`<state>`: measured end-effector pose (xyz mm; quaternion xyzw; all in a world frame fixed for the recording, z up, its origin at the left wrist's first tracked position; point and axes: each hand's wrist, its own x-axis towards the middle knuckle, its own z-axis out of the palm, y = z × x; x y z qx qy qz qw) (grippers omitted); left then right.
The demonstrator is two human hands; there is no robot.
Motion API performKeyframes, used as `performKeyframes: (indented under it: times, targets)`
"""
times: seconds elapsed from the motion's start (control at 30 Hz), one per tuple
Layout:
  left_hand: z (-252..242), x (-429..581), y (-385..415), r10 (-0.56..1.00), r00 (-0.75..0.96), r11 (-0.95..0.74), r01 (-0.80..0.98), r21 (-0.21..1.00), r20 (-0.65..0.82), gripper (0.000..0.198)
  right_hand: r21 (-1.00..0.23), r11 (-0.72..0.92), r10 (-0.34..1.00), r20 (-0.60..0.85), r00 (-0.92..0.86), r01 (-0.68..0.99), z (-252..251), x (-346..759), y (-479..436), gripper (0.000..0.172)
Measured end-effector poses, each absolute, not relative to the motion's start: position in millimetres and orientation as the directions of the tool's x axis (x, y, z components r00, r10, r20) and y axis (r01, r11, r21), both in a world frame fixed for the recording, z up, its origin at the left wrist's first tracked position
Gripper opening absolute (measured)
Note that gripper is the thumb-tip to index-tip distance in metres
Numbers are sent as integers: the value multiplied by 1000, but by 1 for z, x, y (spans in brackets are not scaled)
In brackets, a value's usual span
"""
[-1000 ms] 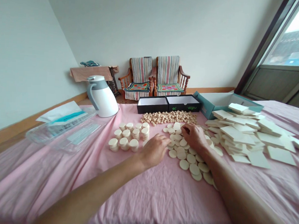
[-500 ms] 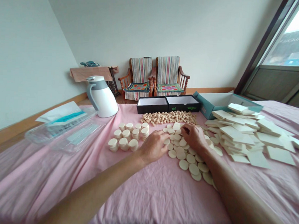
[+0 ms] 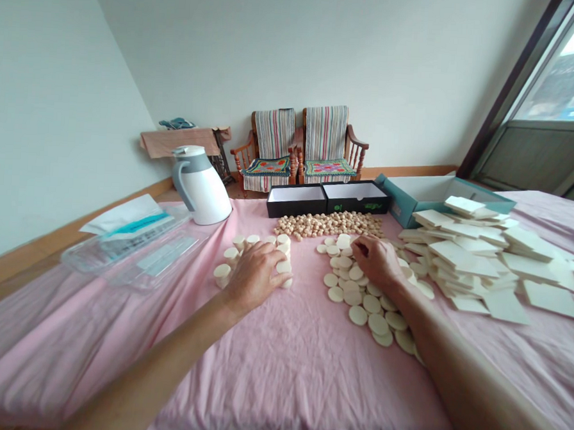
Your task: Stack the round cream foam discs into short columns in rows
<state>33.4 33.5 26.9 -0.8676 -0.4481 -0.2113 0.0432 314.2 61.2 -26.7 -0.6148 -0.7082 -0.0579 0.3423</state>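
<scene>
On the pink cloth [image 3: 298, 369], left hand [image 3: 255, 274] wraps the disc stacks [image 3: 222, 270]; right hand [image 3: 375, 261] curls over loose discs [image 3: 359, 315], can't tell if gripping. They look light, stiff: pinch rims.

Both arms reach forward; left hand [image 3: 254, 274] and right hand [image 3: 378, 261] palm-down.

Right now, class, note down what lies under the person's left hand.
Around the left hand, stacks of cream discs stand on the pink cloth. Those beneath its palm are covered, so their count is hidden.
</scene>
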Motion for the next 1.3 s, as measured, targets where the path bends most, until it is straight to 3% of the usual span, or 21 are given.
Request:
performKeyframes:
  times: [0.23,0.37,0.5,0.67,0.9,1.07,1.3]
  targets:
    - [22,38,28,741,519,-588,808,39,426,23,-338,234,829,559,-6,911,-27,315,61,19]
    - [23,36,18,685,438,-606,787,120,582,11,-336,231,830,558,-4,913,-27,314,61,19]
    - [18,26,5,602,384,-658,736,163,700,23,-361,244,827,563,2,900,-24,313,59,18]
    - [6,8,1,572,307,-653,731,196,760,23,-379,374,812,575,-101,847,-12,301,51,19]
    - [-2,-2,3,579,260,-635,738,228,773,19,-204,392,907,250,-340,897,4,264,25,11]
    - [-2,-6,8,595,152,-601,736,311,789,18,-7,203,975,92,-202,979,9,242,14,16]
    - [-1,-16,18,625,3,-558,701,444,781,19,29,215,976,37,-216,976,13,237,14,16]
